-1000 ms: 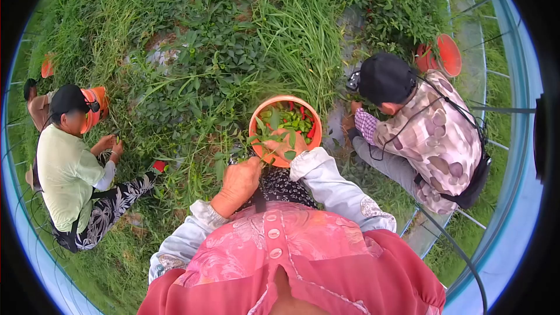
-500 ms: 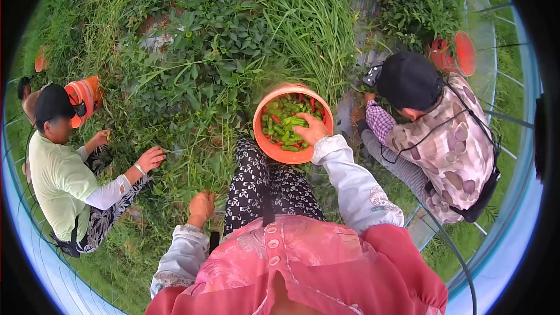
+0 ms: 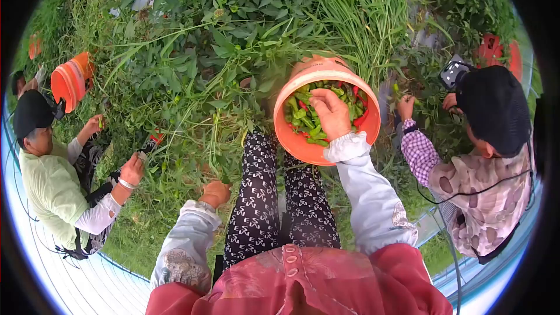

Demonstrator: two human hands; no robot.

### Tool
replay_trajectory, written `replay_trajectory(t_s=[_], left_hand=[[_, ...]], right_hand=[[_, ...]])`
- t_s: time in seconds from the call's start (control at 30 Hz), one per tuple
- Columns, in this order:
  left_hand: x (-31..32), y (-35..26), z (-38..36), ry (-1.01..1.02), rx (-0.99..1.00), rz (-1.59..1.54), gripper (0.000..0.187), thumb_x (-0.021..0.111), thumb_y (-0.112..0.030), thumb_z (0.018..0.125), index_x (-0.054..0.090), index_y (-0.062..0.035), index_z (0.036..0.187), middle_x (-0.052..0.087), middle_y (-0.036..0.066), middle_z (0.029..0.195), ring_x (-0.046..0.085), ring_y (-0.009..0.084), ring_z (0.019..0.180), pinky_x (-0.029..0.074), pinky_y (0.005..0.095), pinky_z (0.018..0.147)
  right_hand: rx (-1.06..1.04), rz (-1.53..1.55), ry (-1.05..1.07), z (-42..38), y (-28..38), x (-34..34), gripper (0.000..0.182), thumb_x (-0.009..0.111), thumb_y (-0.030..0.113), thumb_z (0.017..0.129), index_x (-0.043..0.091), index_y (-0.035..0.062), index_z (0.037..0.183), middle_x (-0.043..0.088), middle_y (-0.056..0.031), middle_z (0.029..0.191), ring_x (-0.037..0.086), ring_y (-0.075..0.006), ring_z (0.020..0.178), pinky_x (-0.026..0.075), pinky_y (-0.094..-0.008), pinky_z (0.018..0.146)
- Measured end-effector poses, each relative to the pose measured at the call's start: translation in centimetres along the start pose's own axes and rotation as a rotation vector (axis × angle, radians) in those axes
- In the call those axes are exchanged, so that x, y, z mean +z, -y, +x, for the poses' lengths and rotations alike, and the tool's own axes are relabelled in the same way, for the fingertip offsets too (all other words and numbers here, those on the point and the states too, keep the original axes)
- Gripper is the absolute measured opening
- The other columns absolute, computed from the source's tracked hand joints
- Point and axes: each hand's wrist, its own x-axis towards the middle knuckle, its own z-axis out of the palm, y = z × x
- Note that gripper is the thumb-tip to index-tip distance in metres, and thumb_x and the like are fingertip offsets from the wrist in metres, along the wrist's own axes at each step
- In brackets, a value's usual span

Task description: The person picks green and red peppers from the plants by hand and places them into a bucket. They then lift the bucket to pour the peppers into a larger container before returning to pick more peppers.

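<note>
An orange bucket (image 3: 284,140) stands in front of my knees, holding many green peppers (image 3: 300,118) and a few red peppers (image 3: 361,119). Over the peppers inside the bucket is my right hand (image 3: 333,114), its fingers curled together and pointing down; what they hold, if anything, is hidden. My left hand (image 3: 216,193) is low at the left of my legs, beside the grass and pepper leaves, with its fingers curled and mostly hidden.
At the left a person in a light green shirt (image 3: 55,189) works near another orange bucket (image 3: 69,84). A person in a patterned shirt (image 3: 487,198) crouches at the right, with a red bucket (image 3: 514,61) behind. Leafy plants (image 3: 262,0) and tall grass (image 3: 361,11) fill the front.
The view has shifted, and the bucket appears larger and more tilted. My right hand's fingers are more drawn together over the peppers. The right-hand person's hand now shows beside the plants.
</note>
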Motion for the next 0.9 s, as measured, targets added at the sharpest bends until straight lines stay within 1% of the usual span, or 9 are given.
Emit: replay_trajectory(t_s=[0.07, 0.13, 0.3, 0.4, 0.57, 0.63, 0.7, 0.73, 0.9], left_hand=[[-2.7, -0.3, 1.0, -0.132, 0.127, -0.085, 0.034, 0.052, -0.026, 0.084, 0.057, -0.0162, 0.117, 0.062, 0.016, 0.108, 0.059, 0.0303, 0.101, 0.046, 0.0364, 0.088], [-7.0, -1.1, 1.7, -0.466, 0.273, -0.538, 0.032, 0.058, -0.03, 0.083, 0.062, -0.0095, 0.107, 0.065, 0.016, 0.098, 0.062, 0.0267, 0.095, 0.047, 0.0343, 0.083], [-16.9, -0.1, 4.7, -0.925, -0.007, -1.218, 0.025, 0.058, -0.025, 0.085, 0.061, -0.0001, 0.082, 0.058, 0.004, 0.062, 0.053, 0.0105, 0.055, 0.045, 0.0266, 0.053], [-17.2, 0.9, 6.6, -0.917, 0.013, -1.389, 0.018, 0.057, -0.017, 0.086, 0.062, -0.0007, 0.087, 0.06, 0.003, 0.066, 0.054, 0.009, 0.056, 0.045, 0.0238, 0.051], [-18.8, 1.1, 10.2, -0.975, 0.1, -1.664, 0.02, 0.05, -0.005, 0.087, 0.057, -0.0011, 0.105, 0.06, 0.005, 0.085, 0.056, 0.0108, 0.069, 0.049, 0.0231, 0.06], [-20.4, 1.1, 11.5, -0.954, 0.089, -1.735, 0.025, 0.047, -0.003, 0.088, 0.052, -0.0018, 0.112, 0.057, 0.006, 0.095, 0.056, 0.0135, 0.081, 0.051, 0.0288, 0.069], [-21.4, 1.4, 14.0, -0.708, 0.223, -2.094, 0.03, 0.047, -0.003, 0.087, 0.046, -0.0037, 0.117, 0.052, 0.007, 0.105, 0.053, 0.0175, 0.093, 0.05, 0.0381, 0.08], [-21.6, 1.4, 15.3, -0.627, 0.363, -2.191, 0.031, 0.049, -0.011, 0.089, 0.042, -0.0078, 0.118, 0.047, 0.007, 0.114, 0.046, 0.0228, 0.107, 0.045, 0.0459, 0.089], [-23.1, 0.0, 15.6, -0.698, 0.453, -2.443, 0.036, 0.04, -0.027, 0.095, 0.04, -0.0091, 0.125, 0.026, 0.011, 0.139, 0.029, 0.0306, 0.129, 0.032, 0.0495, 0.102]], right_hand=[[-0.008, 0.013, 0.013, 0.5, -1.7, 0.8, 0.02, 0.056, 0.008, 0.084, 0.059, 0.0016, 0.103, 0.065, -0.0086, 0.09, 0.06, -0.014, 0.085, 0.047, -0.0278, 0.077], [-0.033, -0.032, 0.011, 0.4, -3.1, 1.6, 0.019, 0.058, 0.013, 0.084, 0.061, 0.0038, 0.1, 0.066, -0.0082, 0.085, 0.061, -0.0124, 0.078, 0.048, -0.0271, 0.071], [0.071, 0.038, 0.066, -0.8, -5.1, 2.2, 0.018, 0.058, 0.01, 0.083, 0.061, 0.0031, 0.099, 0.066, -0.0075, 0.08, 0.062, -0.0128, 0.073, 0.049, -0.0266, 0.067], [0.125, 0.001, 0.119, -1.3, -5.6, 1.9, 0.017, 0.051, 0.003, 0.087, 0.058, 0.0013, 0.103, 0.063, -0.0046, 0.083, 0.059, -0.0095, 0.076, 0.046, -0.0221, 0.064], [0.162, 0.036, 0.133, -1.0, -5.9, 2.2, 0.017, 0.051, 0.004, 0.088, 0.058, 0.0019, 0.103, 0.063, -0.0044, 0.083, 0.058, -0.0091, 0.075, 0.046, -0.0219, 0.064], [0.183, 0.059, 0.129, -0.9, -5.6, 2.3, 0.018, 0.051, 0.004, 0.088, 0.058, 0.0021, 0.104, 0.063, -0.0042, 0.083, 0.058, -0.0089, 0.075, 0.045, -0.0218, 0.064], [0.231, 0.068, 0.113, -0.9, -5.7, 2.3, 0.019, 0.055, 0.004, 0.083, 0.06, 0.0, 0.101, 0.066, -0.0077, 0.083, 0.062, -0.012, 0.076, 0.05, -0.0256, 0.071], [0.231, 0.066, 0.113, -0.9, -6.0, 2.2, 0.019, 0.055, 0.004, 0.083, 0.06, 0.0, 0.101, 0.066, -0.0077, 0.083, 0.062, -0.012, 0.076, 0.05, -0.0256, 0.071], [0.209, 0.099, 0.143, -1.2, -7.2, 2.0, 0.017, 0.05, 0.004, 0.089, 0.058, 0.0025, 0.104, 0.063, -0.0032, 0.084, 0.057, -0.0079, 0.075, 0.044, -0.0209, 0.062]])
